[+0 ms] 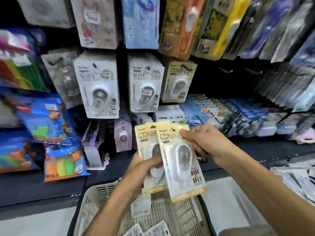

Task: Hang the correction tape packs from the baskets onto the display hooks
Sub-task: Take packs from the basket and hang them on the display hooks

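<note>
Together, both hands grip fanned correction tape packs [183, 160], left hand [144, 166] low, right hand [204, 142] pinching top.

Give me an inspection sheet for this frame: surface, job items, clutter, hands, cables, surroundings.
Surface: dark shelf ledge below the display wall; pale floor beneath.
Job's things: fanned yellow-edged correction tape blister packs held above the beige slotted plastic basket; more white packs lie in the basket.
Clutter: blue bags of coloured items leaning at left.
Hands: left hand grips the lower part of the fan; right hand pinches the front pack's top.
Cables: nothing seen.
Surroundings: white hanging correction tape packs on the wall ahead, a beige pack beside them, bare hooks to the right; rest blurred.
</note>
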